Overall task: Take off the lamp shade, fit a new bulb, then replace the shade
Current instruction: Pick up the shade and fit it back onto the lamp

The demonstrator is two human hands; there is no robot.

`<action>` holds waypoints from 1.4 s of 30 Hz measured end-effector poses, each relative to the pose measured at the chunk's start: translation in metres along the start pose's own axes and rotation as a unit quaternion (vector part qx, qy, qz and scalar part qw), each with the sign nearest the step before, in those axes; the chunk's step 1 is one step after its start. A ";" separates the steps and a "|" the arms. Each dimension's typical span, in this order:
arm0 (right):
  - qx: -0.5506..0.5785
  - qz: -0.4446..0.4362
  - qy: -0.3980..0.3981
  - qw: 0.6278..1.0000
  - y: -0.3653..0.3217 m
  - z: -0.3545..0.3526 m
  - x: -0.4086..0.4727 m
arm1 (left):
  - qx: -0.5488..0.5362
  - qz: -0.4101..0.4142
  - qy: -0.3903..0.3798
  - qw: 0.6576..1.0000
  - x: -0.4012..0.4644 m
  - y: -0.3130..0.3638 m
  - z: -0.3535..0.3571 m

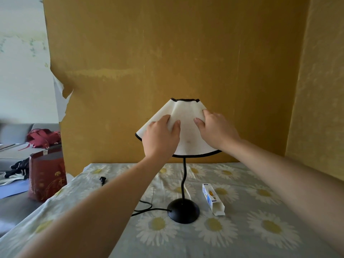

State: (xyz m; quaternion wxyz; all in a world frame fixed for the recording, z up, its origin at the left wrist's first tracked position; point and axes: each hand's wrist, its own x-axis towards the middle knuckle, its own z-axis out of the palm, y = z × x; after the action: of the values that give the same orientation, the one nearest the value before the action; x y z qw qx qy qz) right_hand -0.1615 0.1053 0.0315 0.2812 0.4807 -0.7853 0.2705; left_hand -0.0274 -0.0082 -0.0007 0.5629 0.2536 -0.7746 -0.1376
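A white cone-shaped lamp shade point(187, 131) with black trim sits on top of a black table lamp with a wavy stem point(183, 180) and a round base point(183, 211). My left hand point(161, 137) grips the shade's left side, thumb pressed into the fabric. On the shade's right side, my right hand point(216, 130) holds it the same way. The fabric is dented between the two thumbs. A white and blue bulb box point(212, 199) lies open-ended on the table, right of the base. The socket and any bulb are hidden under the shade.
The table wears a grey cloth with daisies point(260, 220). The lamp's black cord point(147, 208) runs left from the base, and its plug point(102, 180) lies farther back. A red bag point(46, 175) stands off the table's left edge. A yellow wall point(167, 62) rises close behind.
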 end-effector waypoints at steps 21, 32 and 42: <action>0.005 0.003 0.016 1.000 -0.009 0.005 -0.015 | 0.056 -0.004 -0.023 0.998 -0.013 -0.017 -0.006; 0.003 0.008 0.011 1.000 -0.005 0.006 -0.019 | 0.041 -0.018 -0.026 0.999 -0.015 -0.016 -0.003; -0.014 0.029 -0.009 0.999 -0.009 -0.003 -0.017 | 0.047 0.039 -0.015 0.998 -0.014 -0.010 -0.005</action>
State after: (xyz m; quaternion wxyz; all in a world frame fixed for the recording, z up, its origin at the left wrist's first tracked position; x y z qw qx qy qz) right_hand -0.1462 0.1139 0.0232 0.2731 0.4559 -0.8051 0.2635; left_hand -0.0173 -0.0080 -0.0156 0.5436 0.2472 -0.7978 -0.0828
